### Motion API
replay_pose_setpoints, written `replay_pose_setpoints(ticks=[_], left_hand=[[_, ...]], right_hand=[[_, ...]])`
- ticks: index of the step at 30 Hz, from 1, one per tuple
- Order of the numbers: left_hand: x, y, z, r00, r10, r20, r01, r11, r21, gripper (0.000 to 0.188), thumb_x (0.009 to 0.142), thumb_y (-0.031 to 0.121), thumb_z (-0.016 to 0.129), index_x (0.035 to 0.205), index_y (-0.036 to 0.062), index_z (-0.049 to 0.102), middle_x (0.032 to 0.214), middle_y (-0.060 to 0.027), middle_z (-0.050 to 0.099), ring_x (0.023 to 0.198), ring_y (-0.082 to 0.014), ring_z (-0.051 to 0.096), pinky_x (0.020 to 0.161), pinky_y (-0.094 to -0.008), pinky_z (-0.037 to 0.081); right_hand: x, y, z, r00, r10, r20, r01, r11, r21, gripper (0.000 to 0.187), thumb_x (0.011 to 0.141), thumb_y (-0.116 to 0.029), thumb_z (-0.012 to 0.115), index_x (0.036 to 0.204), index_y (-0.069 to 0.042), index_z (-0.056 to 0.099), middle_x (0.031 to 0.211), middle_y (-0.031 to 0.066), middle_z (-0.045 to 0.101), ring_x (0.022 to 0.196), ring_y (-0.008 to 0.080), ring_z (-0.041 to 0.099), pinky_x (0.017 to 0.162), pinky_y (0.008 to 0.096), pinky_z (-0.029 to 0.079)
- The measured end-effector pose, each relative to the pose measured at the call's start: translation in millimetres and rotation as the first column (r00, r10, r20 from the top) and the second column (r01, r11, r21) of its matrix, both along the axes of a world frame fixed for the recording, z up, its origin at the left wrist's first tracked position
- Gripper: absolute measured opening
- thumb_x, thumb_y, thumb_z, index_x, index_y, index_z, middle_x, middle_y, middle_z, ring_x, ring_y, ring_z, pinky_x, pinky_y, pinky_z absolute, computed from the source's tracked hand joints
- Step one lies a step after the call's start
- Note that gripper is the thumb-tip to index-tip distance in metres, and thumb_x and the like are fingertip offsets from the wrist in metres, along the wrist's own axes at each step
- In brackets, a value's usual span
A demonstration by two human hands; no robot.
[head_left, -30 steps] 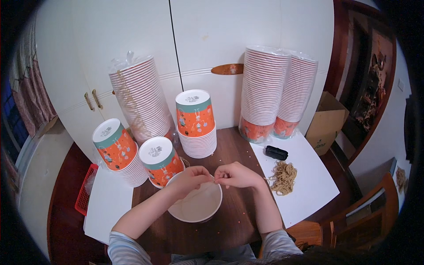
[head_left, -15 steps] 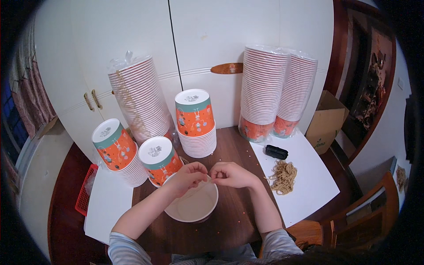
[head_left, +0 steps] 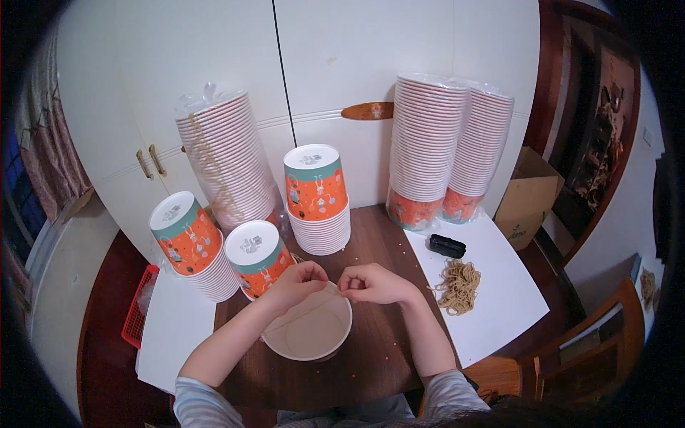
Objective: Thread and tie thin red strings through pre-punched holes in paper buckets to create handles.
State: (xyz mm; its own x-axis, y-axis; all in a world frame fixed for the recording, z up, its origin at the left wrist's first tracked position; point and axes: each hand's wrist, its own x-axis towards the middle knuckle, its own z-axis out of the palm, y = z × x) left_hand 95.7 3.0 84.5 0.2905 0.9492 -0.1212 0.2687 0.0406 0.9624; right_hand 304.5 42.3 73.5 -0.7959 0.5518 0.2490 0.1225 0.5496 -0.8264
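An open white paper bucket stands upright on the brown table in front of me. My left hand is over its far left rim, with thumb and fingers pinched together. At the far right rim, my right hand is pinched too, its fingertips close to the left ones. A thin tan string seems to run from the fingers across the bucket's mouth; its ends are hidden. Just behind my left hand sits an upside-down orange and green paper bucket.
Upside-down bucket stacks stand at left and centre. Tall bagged stacks rise at back left and back right. A black case and a pile of tan strings lie on the white board at right.
My hands have drawn slightly apart, the left one shifting a little to the left. More of the thin string shows across the bucket's mouth.
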Motion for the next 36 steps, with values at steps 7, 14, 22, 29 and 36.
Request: replay_pose_setpoints(ticks=[7,14,22,29,36], left_hand=[[-2.2,4.1,-5.9,0.999,-0.033,0.010,0.032,0.998,0.061,0.011,0.077,0.007,0.058,0.087,0.0032,0.055,0.078,0.0013,0.054,0.071,-0.0043,0.050,0.062,-0.0186,0.040],[-4.4,2.8,-13.9,0.987,-0.095,-0.126,0.111,0.986,0.126,0.011,0.078,0.012,0.060,0.081,0.0023,0.057,0.070,0.0026,0.053,0.065,-0.0038,0.048,0.057,-0.0187,0.039],[-6.5,6.9,-18.8,0.992,-0.114,-0.062,0.123,0.978,0.166,0.010,0.079,0.012,0.059,0.082,0.0025,0.056,0.075,0.0017,0.054,0.069,-0.0041,0.048,0.062,-0.0192,0.040],[-4.2,2.0,-12.0,0.994,-0.086,0.067,0.081,0.993,0.083,0.008,0.079,0.009,0.057,0.084,0.0023,0.055,0.075,0.0019,0.053,0.069,-0.0039,0.048,0.061,-0.0187,0.040],[-5.2,-1.9,-5.9,0.991,-0.099,-0.085,0.107,0.989,0.098,0.007,0.078,0.008,0.057,0.081,0.0023,0.058,0.075,0.0015,0.056,0.070,-0.0042,0.050,0.063,-0.0191,0.041]], right_hand=[[-0.3,1.8,-4.4,0.999,0.043,0.027,-0.041,0.997,-0.069,0.013,0.078,-0.015,0.060,0.083,-0.004,0.054,0.059,-0.0004,0.056,0.055,0.0055,0.054,0.050,0.0215,0.040],[-1.4,1.7,-0.9,0.996,0.035,0.078,-0.028,0.995,-0.093,0.014,0.077,-0.014,0.059,0.084,-0.003,0.054,0.066,0.0030,0.058,0.058,0.0077,0.054,0.054,0.0240,0.044],[-3.1,2.5,-3.6,0.996,0.029,0.082,-0.015,0.986,-0.167,0.014,0.077,-0.014,0.058,0.085,-0.002,0.055,0.068,0.0032,0.059,0.055,0.0078,0.054,0.049,0.0222,0.044],[-7.1,0.8,-5.8,1.000,-0.002,-0.004,0.002,0.995,-0.101,0.014,0.078,-0.013,0.058,0.085,-0.002,0.055,0.068,0.0042,0.060,0.060,0.0093,0.055,0.055,0.0248,0.045],[-7.6,-3.0,-0.9,0.998,-0.048,-0.032,0.048,0.999,0.015,0.013,0.078,-0.015,0.060,0.083,-0.003,0.055,0.062,0.0037,0.056,0.057,0.0094,0.052,0.053,0.0248,0.043]])
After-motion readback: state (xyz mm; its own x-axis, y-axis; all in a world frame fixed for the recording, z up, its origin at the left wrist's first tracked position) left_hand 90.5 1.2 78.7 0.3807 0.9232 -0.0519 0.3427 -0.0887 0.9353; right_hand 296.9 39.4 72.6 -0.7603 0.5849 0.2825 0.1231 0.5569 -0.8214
